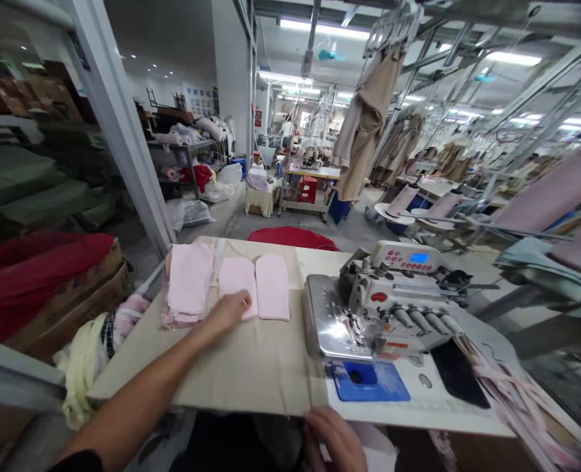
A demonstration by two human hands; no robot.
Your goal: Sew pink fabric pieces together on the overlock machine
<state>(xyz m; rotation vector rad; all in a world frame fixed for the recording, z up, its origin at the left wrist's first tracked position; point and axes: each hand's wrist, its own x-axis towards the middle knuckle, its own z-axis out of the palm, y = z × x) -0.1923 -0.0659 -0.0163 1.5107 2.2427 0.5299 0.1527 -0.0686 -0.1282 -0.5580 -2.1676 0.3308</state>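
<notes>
My left hand (231, 311) reaches over the table onto the lower part of a rounded pink fabric piece (236, 272). Its fingers are curled together, and whether they pinch cloth is hidden. Just right of it lies another pink fabric piece (273, 288), rounded at the top and flat on the table. A taller stack of pink cloth (189, 282) sits to the left. Low in view, my right hand (337, 440) rests by the table's front edge, slightly blurred, its fingers loosely bent and apart. Below it, whitish cloth (376, 446) shows under the edge.
An overlock sewing machine (393, 295) with a metal cover plate stands on the right of the table (236, 373). Thread cones (402, 200) rise behind it. Fabric strips (506, 387) hang at the right. A metal post (123, 124) and cloth-filled boxes (88, 288) flank the left.
</notes>
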